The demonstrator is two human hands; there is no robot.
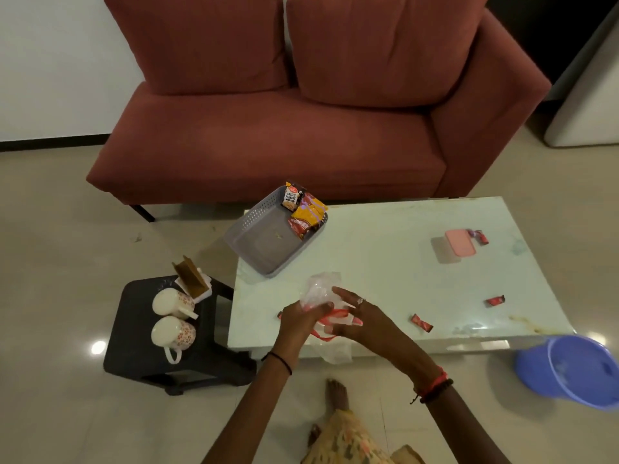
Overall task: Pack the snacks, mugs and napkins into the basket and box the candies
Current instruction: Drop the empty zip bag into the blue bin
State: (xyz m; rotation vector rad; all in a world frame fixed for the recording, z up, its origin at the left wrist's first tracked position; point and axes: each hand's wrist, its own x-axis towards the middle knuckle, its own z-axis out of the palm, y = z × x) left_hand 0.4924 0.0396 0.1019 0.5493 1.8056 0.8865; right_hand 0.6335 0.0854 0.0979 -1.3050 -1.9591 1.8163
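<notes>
Gripping a clear bag between both hands' fingers.

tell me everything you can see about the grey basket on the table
The grey basket looks like plastic, rectangular, with perforated walls and a solid floor. It sits upright at the table's far left corner, turned at an angle, apparently overhanging the edge. Snack packets, one reading salted peanuts, lean inside at its far end; the rest is mostly bare. Neither hand touches it.
</notes>
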